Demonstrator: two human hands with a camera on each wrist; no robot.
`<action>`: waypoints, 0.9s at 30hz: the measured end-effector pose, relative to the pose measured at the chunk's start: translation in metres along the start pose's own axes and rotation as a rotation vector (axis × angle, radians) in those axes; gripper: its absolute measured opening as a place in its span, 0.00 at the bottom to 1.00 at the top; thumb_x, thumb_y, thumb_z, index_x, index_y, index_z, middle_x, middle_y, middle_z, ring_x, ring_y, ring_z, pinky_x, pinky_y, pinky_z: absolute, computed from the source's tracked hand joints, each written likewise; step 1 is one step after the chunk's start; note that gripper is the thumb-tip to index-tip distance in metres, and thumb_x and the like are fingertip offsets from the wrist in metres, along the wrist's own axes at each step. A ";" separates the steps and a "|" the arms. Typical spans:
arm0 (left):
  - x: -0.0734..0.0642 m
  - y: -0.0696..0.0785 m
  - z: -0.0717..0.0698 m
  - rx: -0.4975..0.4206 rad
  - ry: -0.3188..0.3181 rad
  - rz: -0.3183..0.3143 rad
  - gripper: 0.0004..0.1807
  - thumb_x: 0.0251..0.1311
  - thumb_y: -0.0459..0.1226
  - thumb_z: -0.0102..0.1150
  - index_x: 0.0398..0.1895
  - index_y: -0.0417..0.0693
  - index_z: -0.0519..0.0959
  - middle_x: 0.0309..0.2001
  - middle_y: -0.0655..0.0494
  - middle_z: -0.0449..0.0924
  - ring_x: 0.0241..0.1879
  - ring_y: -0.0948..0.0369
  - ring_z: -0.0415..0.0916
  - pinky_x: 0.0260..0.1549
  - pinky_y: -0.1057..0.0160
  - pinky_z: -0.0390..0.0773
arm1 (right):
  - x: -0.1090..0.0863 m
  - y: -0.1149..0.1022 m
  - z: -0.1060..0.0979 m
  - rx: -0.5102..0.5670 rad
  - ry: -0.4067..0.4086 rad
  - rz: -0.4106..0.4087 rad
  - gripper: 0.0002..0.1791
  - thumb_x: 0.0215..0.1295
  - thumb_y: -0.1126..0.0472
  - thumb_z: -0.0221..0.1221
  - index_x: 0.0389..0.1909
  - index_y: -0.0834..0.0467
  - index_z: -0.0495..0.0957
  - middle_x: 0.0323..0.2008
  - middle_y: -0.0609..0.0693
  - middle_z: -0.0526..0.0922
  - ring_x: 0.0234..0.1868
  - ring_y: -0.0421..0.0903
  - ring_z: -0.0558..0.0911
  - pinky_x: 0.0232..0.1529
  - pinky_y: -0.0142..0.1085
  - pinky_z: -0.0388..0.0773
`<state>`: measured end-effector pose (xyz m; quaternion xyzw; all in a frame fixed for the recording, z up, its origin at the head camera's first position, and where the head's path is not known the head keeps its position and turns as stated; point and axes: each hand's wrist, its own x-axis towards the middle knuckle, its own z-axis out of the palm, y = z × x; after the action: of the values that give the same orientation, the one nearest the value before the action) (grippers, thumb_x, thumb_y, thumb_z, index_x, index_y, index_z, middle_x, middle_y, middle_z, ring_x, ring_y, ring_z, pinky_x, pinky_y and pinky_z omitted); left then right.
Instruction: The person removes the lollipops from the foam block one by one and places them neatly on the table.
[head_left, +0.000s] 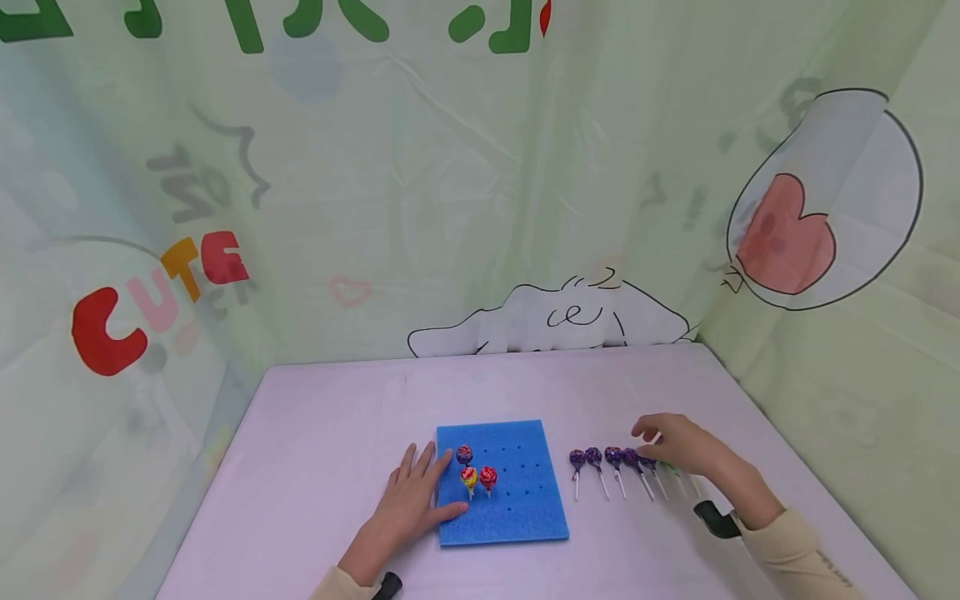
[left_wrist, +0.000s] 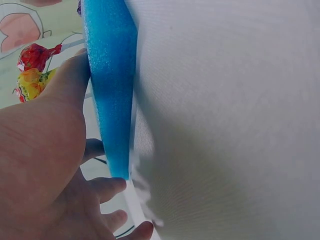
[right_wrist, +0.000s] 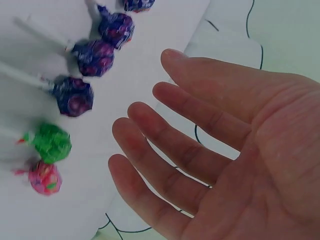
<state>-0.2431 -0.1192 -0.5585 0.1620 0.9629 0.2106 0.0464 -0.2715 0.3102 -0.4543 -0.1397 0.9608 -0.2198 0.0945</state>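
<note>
L grip (head_left: 408, 500) flat on spongy blue foam pad (head_left: 525, 508); R grip (head_left: 678, 450) open, empty, over foil-wrapped lollipops (head_left: 613, 456).

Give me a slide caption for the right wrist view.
Open right hand hovering beside a row of lollipops: purple lollipops, a green lollipop and a pink lollipop.

Three lollipops (head_left: 471, 468) stand in foam; six loose lollipops (head_left: 615, 457) (mostly purple).
</note>
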 end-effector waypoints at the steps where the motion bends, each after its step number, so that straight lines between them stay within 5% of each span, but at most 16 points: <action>1: 0.000 0.000 0.000 -0.002 0.001 0.000 0.50 0.57 0.70 0.57 0.78 0.54 0.61 0.80 0.43 0.51 0.79 0.37 0.40 0.71 0.30 0.53 | 0.000 -0.002 0.002 0.002 0.006 0.004 0.13 0.63 0.65 0.66 0.47 0.66 0.80 0.39 0.56 0.83 0.39 0.49 0.81 0.38 0.43 0.81; 27: 0.000 -0.001 -0.001 -0.019 0.009 0.018 0.50 0.58 0.68 0.57 0.77 0.53 0.61 0.80 0.41 0.51 0.79 0.36 0.41 0.70 0.29 0.54 | 0.004 -0.042 0.047 0.043 0.143 -0.073 0.15 0.64 0.65 0.65 0.51 0.62 0.82 0.47 0.57 0.85 0.42 0.46 0.84 0.42 0.40 0.85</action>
<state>-0.2429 -0.1202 -0.5583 0.1695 0.9595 0.2210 0.0416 -0.2539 0.2543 -0.4774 -0.1566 0.9545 -0.2531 0.0205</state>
